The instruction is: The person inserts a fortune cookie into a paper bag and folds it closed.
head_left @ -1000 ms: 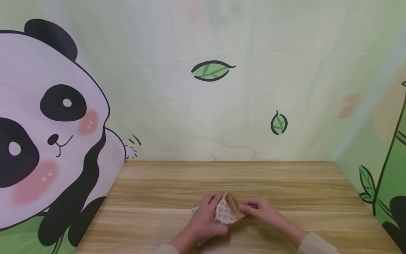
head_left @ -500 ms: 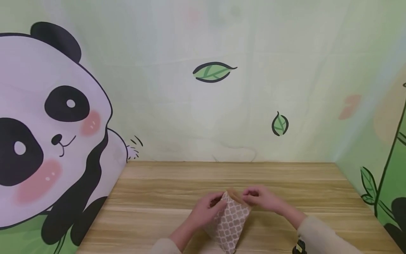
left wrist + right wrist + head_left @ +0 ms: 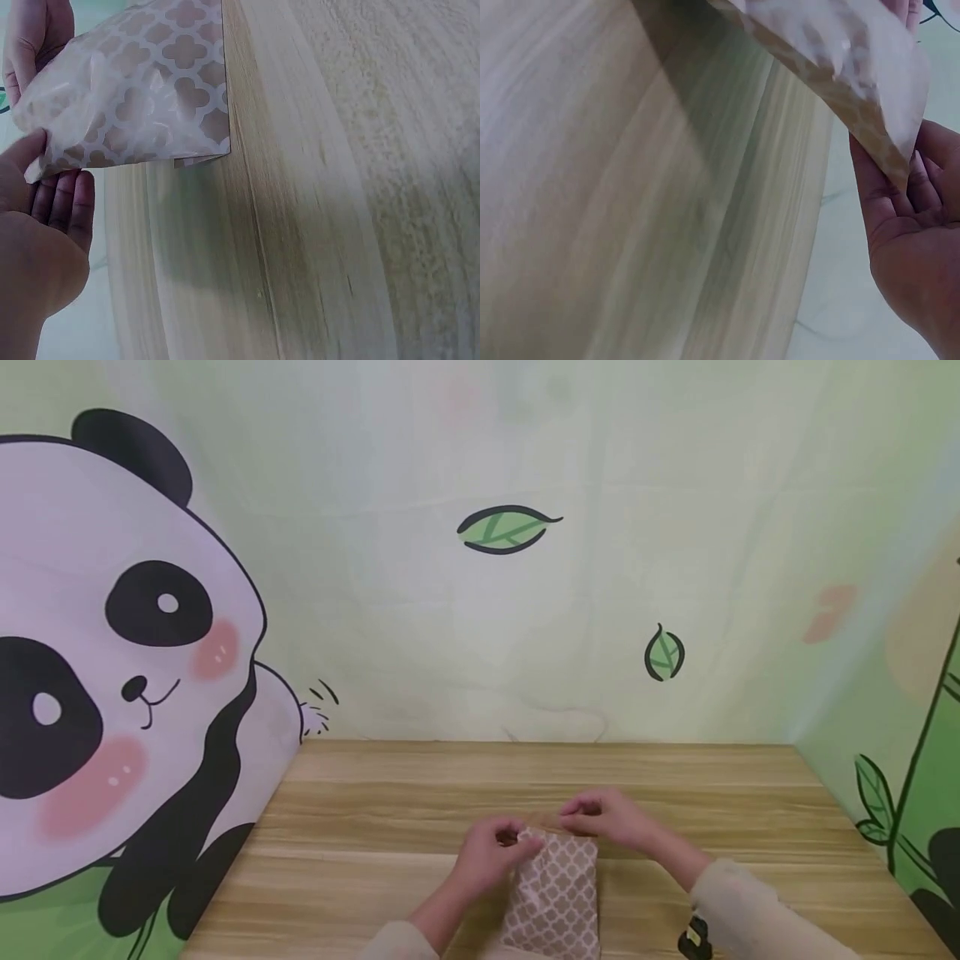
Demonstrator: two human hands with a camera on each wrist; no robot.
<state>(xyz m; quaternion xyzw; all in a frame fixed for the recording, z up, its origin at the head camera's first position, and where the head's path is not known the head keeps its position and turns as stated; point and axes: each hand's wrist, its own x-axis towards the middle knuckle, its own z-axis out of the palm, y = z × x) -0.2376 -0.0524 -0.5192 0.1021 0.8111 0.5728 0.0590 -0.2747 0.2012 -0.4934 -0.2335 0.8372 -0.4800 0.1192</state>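
Observation:
A brown paper bag (image 3: 558,893) with a white lattice pattern hangs between my two hands, its mouth at the top and its body toward me. My left hand (image 3: 487,853) pinches the upper left corner between thumb and fingers. At the upper right, my right hand (image 3: 611,818) pinches the brown rim. In the left wrist view the patterned side of the paper bag (image 3: 161,82) is creased and shiny, and its lower corner is folded. The right wrist view shows the fingers (image 3: 870,180) at the bag's pointed corner. What the bag holds inside is hidden.
The wooden table (image 3: 375,793) spreads under both hands. A pale green cloth backdrop (image 3: 375,635) with printed leaves and a panda (image 3: 172,693) stands behind and at the left. A small black and yellow object (image 3: 696,937) shows by the right sleeve.
The bag, first bunched in the left hand, has been unfolded and turned so its patterned front faces me. The right hand has moved slightly up and left along the rim.

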